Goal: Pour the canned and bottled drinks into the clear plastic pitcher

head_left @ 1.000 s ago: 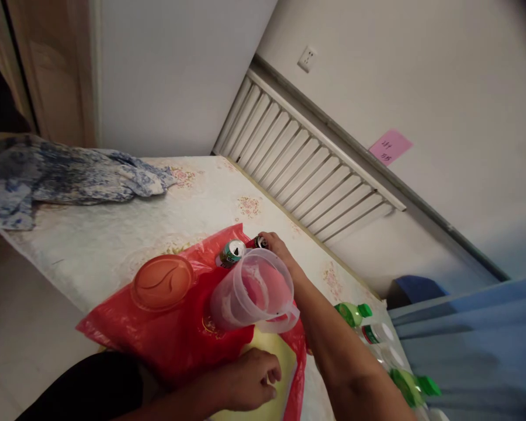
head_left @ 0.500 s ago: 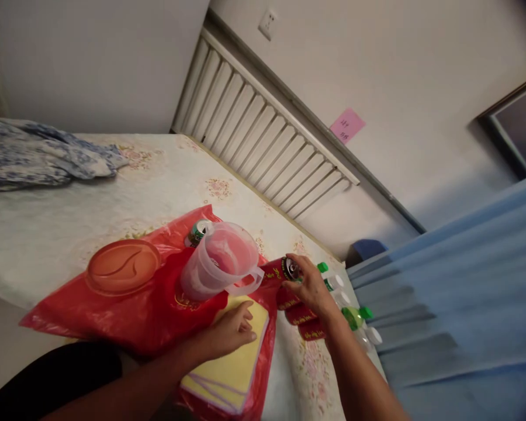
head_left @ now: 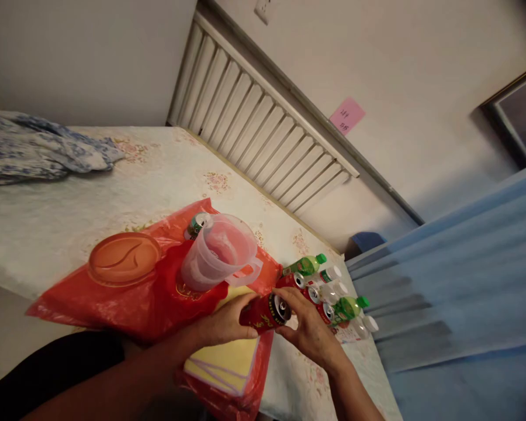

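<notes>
Some of the green can (head_left: 196, 227) was hidden behind the translucent pitcher (head_left: 219, 254), and the base of the red drink can (head_left: 263, 314) was lost in the left hand (head_left: 225, 320), which was curled around it while the right hand (head_left: 312, 332) pinched its top end, above the yellow cloth (head_left: 228, 367).

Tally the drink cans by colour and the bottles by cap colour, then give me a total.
Red cans: 4, one of them in the hands
Green can: 1
Green-capped bottles: 2
White-capped bottles: 3
Total: 10
</notes>
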Demonstrator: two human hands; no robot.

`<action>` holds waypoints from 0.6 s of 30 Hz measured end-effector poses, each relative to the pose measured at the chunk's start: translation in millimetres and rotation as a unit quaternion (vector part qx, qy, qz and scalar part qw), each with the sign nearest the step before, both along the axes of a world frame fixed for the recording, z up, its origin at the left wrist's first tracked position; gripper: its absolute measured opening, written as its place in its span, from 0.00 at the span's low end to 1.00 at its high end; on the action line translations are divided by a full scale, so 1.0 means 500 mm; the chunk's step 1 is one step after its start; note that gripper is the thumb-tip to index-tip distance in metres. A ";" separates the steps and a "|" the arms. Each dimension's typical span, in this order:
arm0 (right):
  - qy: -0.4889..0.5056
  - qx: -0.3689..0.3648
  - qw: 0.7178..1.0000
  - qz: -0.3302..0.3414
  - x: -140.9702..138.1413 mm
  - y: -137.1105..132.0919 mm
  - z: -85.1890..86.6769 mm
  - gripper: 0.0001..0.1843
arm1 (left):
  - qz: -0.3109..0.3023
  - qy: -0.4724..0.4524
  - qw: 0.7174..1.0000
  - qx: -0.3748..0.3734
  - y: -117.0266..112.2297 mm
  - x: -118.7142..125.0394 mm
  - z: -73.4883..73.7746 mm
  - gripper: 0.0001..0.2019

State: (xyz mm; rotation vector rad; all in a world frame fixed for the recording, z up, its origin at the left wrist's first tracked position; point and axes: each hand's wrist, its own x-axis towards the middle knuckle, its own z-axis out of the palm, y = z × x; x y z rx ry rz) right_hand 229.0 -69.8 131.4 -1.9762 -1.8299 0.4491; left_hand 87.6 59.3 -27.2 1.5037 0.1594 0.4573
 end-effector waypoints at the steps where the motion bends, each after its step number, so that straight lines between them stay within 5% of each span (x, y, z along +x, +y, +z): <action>1: 0.005 -0.003 1.000 0.005 -0.003 0.001 -0.004 0.34 | -0.010 0.002 1.000 0.005 0.002 -0.002 0.000 0.39; 11: 0.097 -0.037 0.995 0.001 0.012 0.019 -0.012 0.33 | -0.039 0.046 0.998 0.032 0.007 -0.033 0.030 0.37; 18: 0.295 0.082 0.948 -0.089 0.036 0.096 -0.045 0.34 | -0.056 0.094 0.992 0.066 0.007 -0.053 0.040 0.36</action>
